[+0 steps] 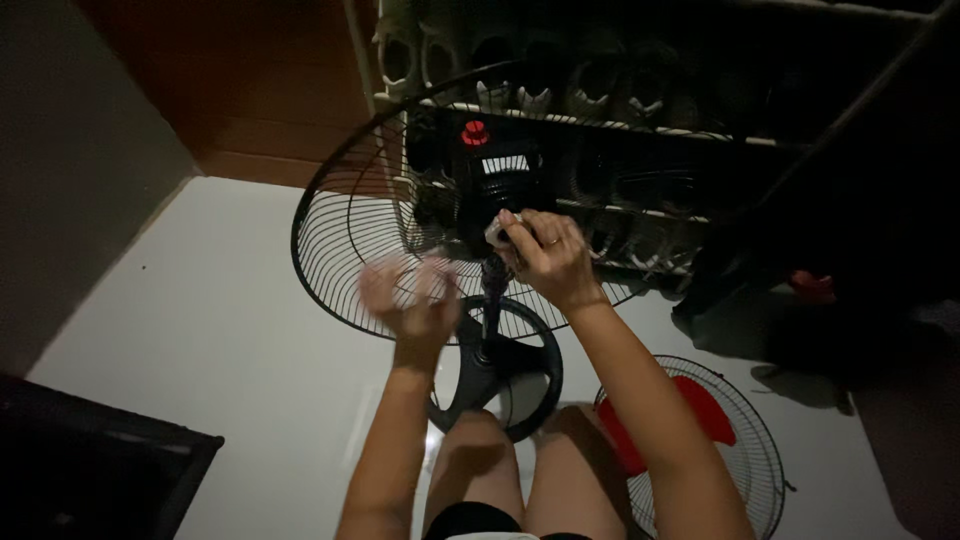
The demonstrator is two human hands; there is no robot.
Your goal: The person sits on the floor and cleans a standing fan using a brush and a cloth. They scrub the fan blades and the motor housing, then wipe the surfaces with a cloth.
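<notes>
**Black fan, red accents, pale floor**

The round black wire fan guard [350, 230] shows thin radial spokes against the glossy white tiled floor [230, 330]. The black plastic motor housing [490, 165] carries a small red round knob [475, 132]. The round base ring [515, 365] is black. The detached wire grille [745, 450] covers red plastic blades [700, 405]

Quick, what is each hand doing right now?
Left hand: blurred, open, holding nothing.
Right hand: closed on a small pale part at the fan neck.

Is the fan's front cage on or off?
Off. The front cage lies on the floor with the red blades, away from the fan.
</notes>
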